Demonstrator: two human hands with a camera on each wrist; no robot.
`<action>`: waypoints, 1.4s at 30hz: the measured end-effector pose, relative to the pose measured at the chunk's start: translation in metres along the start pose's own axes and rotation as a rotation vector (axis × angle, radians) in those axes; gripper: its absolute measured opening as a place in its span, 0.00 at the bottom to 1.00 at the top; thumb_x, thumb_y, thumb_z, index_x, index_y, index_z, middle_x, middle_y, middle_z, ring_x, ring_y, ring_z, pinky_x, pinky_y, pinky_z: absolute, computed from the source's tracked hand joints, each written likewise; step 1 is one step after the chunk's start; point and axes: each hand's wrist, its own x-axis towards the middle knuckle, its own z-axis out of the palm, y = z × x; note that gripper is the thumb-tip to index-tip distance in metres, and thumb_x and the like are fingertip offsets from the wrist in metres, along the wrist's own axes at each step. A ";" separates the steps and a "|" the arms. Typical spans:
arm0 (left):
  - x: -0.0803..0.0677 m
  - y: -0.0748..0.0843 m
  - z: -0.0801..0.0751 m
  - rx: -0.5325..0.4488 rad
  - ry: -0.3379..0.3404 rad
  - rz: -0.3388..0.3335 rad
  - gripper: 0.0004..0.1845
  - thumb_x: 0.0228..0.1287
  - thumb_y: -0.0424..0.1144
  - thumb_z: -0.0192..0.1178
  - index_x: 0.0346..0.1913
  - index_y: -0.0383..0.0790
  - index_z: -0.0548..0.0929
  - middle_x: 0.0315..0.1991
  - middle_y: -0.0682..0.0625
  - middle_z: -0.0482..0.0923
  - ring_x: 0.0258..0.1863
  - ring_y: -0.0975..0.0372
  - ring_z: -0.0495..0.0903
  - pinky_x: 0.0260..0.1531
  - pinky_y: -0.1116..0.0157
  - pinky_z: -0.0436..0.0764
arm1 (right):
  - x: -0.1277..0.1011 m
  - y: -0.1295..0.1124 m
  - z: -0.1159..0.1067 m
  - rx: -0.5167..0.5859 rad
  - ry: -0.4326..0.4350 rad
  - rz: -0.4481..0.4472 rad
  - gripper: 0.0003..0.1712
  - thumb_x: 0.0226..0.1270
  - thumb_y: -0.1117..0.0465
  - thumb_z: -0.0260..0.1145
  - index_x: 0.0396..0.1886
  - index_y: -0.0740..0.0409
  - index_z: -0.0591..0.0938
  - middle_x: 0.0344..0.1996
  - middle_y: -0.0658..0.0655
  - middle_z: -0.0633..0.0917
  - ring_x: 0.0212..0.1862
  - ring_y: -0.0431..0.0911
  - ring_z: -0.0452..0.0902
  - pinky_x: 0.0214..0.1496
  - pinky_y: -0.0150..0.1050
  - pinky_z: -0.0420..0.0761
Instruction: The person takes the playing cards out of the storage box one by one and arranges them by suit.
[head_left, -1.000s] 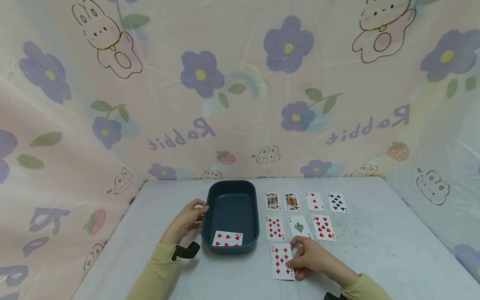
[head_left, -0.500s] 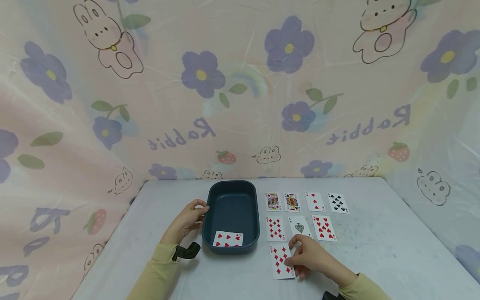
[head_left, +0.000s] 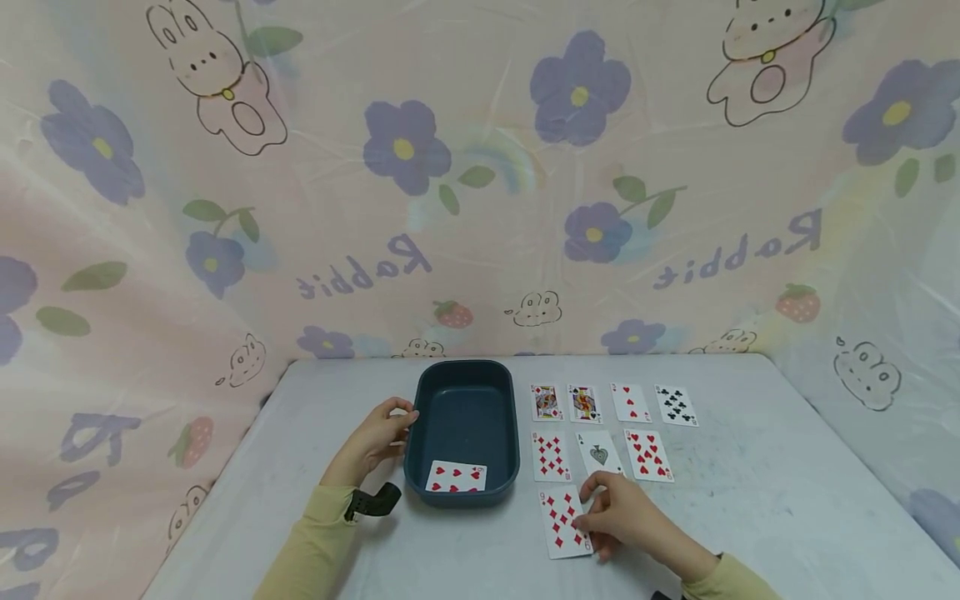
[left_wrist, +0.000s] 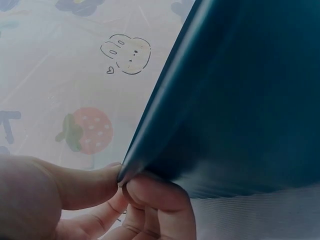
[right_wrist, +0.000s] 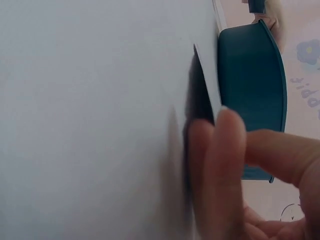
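My right hand [head_left: 611,518] pinches the right edge of a nine of diamonds [head_left: 562,521] lying at the table's front. In the right wrist view its fingertips [right_wrist: 222,150] curl on the card's slightly raised edge. My left hand [head_left: 378,435] grips the left rim of a dark blue tray [head_left: 461,392]. The left wrist view shows thumb and fingers [left_wrist: 150,195] pinching that rim [left_wrist: 150,135]. A red hearts card [head_left: 456,477] lies face up in the tray's near end.
Seven cards lie face up in two rows right of the tray, from a face card [head_left: 546,402] to a clubs card [head_left: 675,405]. The grey table [head_left: 772,500] is walled by flower-print sheeting. The tray [right_wrist: 250,85] stands beyond the right hand.
The nine of diamonds has turned and slid a little away from me under my right hand. My left hand and the tray have stayed still.
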 end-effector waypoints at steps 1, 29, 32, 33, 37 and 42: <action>0.000 0.000 0.000 0.000 -0.001 0.002 0.07 0.71 0.38 0.54 0.48 0.41 0.73 0.33 0.45 0.72 0.29 0.57 0.72 0.26 0.65 0.74 | 0.000 0.000 0.000 0.002 0.002 0.000 0.22 0.51 0.64 0.75 0.39 0.65 0.72 0.18 0.57 0.79 0.13 0.47 0.77 0.17 0.43 0.78; -0.002 -0.005 -0.004 0.000 -0.003 0.017 0.07 0.71 0.38 0.55 0.47 0.41 0.73 0.32 0.45 0.72 0.29 0.57 0.73 0.27 0.64 0.75 | 0.074 -0.127 0.009 -0.235 -0.297 -0.451 0.13 0.63 0.60 0.68 0.46 0.58 0.79 0.37 0.51 0.83 0.41 0.43 0.80 0.44 0.36 0.79; -0.001 -0.004 -0.003 -0.011 -0.011 0.021 0.07 0.70 0.37 0.55 0.46 0.40 0.73 0.32 0.46 0.72 0.28 0.58 0.73 0.26 0.65 0.74 | 0.093 -0.140 0.021 -0.301 -0.340 -0.461 0.17 0.59 0.61 0.72 0.47 0.58 0.80 0.39 0.53 0.83 0.41 0.43 0.80 0.43 0.35 0.79; -0.001 -0.004 -0.002 -0.015 -0.014 0.022 0.07 0.70 0.37 0.55 0.46 0.40 0.73 0.32 0.46 0.72 0.28 0.58 0.73 0.26 0.65 0.74 | 0.099 -0.143 0.025 -0.332 -0.347 -0.460 0.18 0.57 0.61 0.73 0.47 0.58 0.80 0.39 0.54 0.82 0.42 0.44 0.80 0.43 0.35 0.79; 0.001 -0.003 -0.001 -0.016 -0.012 0.017 0.07 0.70 0.37 0.55 0.46 0.40 0.73 0.32 0.46 0.73 0.29 0.58 0.73 0.26 0.65 0.74 | 0.123 -0.153 0.035 -0.468 -0.381 -0.431 0.23 0.55 0.59 0.75 0.50 0.60 0.80 0.41 0.54 0.82 0.44 0.45 0.78 0.43 0.35 0.78; 0.002 -0.002 -0.001 -0.012 -0.009 0.016 0.07 0.70 0.38 0.55 0.47 0.40 0.73 0.33 0.46 0.73 0.30 0.57 0.73 0.26 0.65 0.75 | 0.146 -0.156 0.049 -0.511 -0.434 -0.331 0.27 0.55 0.58 0.74 0.54 0.62 0.79 0.41 0.53 0.83 0.42 0.41 0.78 0.43 0.37 0.78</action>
